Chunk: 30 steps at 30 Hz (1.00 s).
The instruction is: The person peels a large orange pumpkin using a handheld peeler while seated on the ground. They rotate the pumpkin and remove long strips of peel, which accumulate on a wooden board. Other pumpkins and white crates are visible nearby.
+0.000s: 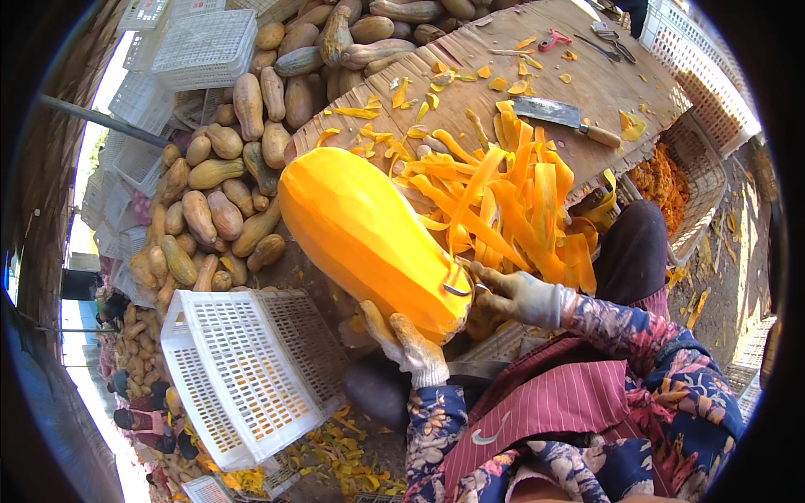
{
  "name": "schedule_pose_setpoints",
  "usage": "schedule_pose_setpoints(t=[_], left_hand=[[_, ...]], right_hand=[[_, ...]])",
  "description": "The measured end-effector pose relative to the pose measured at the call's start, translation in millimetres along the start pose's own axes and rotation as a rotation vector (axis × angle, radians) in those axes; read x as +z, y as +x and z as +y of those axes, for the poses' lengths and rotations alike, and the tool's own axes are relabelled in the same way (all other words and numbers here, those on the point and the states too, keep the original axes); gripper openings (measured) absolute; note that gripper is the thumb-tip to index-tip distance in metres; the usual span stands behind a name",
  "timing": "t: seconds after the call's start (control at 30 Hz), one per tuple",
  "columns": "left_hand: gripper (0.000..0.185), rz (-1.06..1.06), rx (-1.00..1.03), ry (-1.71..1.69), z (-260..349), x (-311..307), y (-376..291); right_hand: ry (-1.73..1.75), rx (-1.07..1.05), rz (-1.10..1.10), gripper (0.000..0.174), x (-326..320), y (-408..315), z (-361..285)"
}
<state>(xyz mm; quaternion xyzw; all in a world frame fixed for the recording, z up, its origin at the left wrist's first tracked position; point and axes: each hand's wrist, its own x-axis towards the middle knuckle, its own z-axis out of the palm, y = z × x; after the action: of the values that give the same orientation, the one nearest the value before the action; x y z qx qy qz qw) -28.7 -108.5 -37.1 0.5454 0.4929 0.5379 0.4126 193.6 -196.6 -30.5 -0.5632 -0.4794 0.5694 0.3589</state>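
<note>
A large peeled squash (365,232), bright orange, lies tilted before me with its far end over the wooden board. My left hand (409,349), in a stained work glove, supports its near end from below, fingers spread along the side. My gloved right hand (519,295) grips a peeler (457,289), whose curved blade rests on the squash near that same end. The peeler's handle is mostly hidden by my fingers. From the blade a long strip of peel (471,195) curls upward. A heap of orange peel strips (503,207) lies just beyond my right hand.
A cleaver (547,112) with a wooden handle lies on the wooden board (604,82), beyond which are several peelers (616,43). Unpeeled squashes (220,188) are piled at left. A white plastic crate (245,371) stands left of my left hand. Other people (148,421) sit farther left.
</note>
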Motion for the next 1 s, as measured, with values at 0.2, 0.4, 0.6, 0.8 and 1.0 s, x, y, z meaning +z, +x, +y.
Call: schedule_pose_setpoints(t=[0.2,0.4,0.6,0.8,1.0], left_hand=[[0.074,-0.01,0.001,-0.021,-6,-5,-2],[0.069,-0.012,-0.035,0.056,1,-3,-5],[0.066,-0.085,0.216,0.167,4,-6,2],[0.064,-0.018,0.164,0.221,0,-7,-5],[0.068,0.013,0.021,-0.024,10,4,-3]], right_hand=[[0.009,0.256,-0.061,0.07,18,-77,25],[-0.107,-0.213,0.195,0.069,-90,135,-86],[-0.487,0.028,0.002,0.058,-118,309,-174],[-0.124,-0.196,0.097,0.055,-69,176,-66],[0.029,-0.029,0.002,0.066,8,-24,20]])
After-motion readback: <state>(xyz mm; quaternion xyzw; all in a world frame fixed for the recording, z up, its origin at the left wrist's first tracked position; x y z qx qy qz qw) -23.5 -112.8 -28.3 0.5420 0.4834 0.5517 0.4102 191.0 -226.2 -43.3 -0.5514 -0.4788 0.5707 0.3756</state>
